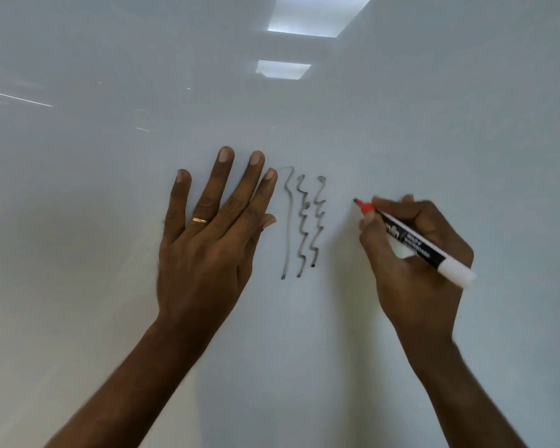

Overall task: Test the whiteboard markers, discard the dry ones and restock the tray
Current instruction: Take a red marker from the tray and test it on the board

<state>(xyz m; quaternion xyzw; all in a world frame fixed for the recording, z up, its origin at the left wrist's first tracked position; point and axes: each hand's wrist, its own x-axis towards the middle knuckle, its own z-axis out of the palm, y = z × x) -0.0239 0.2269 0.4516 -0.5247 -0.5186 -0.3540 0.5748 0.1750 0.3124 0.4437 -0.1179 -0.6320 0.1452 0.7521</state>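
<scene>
Pressing flat on the whiteboard (110, 189), the left hand (207, 227) has its fingers straight and slightly spread, pointing toward 12 o'clock, with a gold ring (200, 220) on one finger. Just off its 3 o'clock side, three dark wavy test lines (303, 223) run vertically down the board. Further toward 3 o'clock, the right hand (414, 250) pinches a whiteboard marker (414, 242), thumb and fingers curled round the black barrel near its red collar. The marker slants, its dark tip toward 10 o'clock and its white end toward 4 o'clock. The tip appears to meet the board just beside the lines, though contact is hard to confirm. Two ceiling-light reflections (319, 14) glare at 12 o'clock on the board.
</scene>
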